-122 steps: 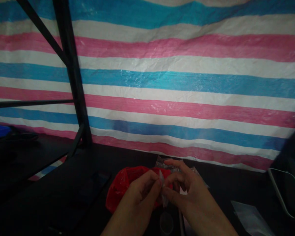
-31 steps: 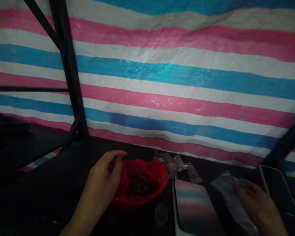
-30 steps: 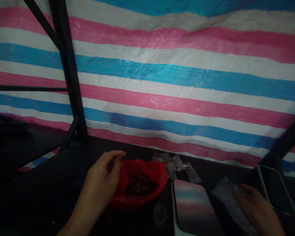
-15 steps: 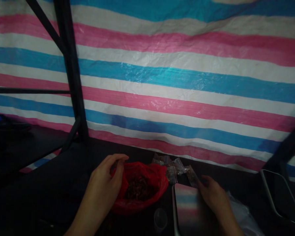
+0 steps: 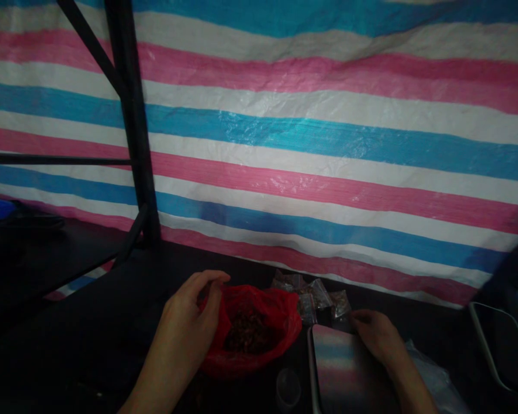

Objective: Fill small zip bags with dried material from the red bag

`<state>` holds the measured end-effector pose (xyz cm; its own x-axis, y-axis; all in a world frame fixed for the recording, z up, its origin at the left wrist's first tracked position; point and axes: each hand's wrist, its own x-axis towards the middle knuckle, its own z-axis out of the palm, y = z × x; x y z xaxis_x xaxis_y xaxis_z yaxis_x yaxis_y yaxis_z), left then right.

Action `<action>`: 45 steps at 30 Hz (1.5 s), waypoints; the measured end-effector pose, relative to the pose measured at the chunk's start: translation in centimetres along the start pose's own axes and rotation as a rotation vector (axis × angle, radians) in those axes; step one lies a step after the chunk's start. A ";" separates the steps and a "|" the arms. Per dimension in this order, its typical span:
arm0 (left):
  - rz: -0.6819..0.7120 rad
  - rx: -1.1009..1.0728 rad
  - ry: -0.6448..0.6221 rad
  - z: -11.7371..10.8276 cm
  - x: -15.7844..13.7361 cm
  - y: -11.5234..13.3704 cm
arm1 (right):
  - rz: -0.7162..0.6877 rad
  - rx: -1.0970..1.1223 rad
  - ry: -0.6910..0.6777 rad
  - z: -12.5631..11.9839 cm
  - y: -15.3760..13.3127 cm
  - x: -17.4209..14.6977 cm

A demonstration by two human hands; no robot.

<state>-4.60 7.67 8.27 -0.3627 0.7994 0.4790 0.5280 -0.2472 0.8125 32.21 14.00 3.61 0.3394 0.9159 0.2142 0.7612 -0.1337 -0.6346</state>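
Note:
My left hand (image 5: 191,322) is at the left rim of a red plastic bag (image 5: 285,339), its thumb and fingers closed on the rim. Dark, dried-looking bits (image 5: 248,332) fill the bag's open middle; what they are I cannot make out. My right hand (image 5: 377,333) is by the far right corner of a flat tray-like thing with a shiny dark top (image 5: 349,368), fingers loosely apart and nothing visible in them. Just beyond its fingertips lies a small clear zip bag (image 5: 339,305) with brownish contents. Several similar zip bags (image 5: 308,299) lie to its left.
A small clear cup (image 5: 288,388) stands between the red bag and the shiny-topped thing. Clear plastic (image 5: 435,379) lies under my right forearm. A phone-like dark slab (image 5: 501,345) sits at the right. Behind the table hangs a striped sheet (image 5: 306,138); a black metal frame (image 5: 133,126) rises at the left.
My right hand has let go of the small zip bag, which now lies flat beside the others. The left hand stays at the red bag. The view has shifted slightly.

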 end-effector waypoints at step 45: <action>0.373 0.045 -0.200 3.9 -4.9 4.9 | 0.118 1.052 -0.242 -0.1 -17.0 -10.8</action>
<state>2.76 4.66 8.61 0.0131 0.7514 0.6598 0.6294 -0.5189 0.5784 15.65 6.36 12.21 0.1733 0.9844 0.0314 -0.1635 0.0602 -0.9847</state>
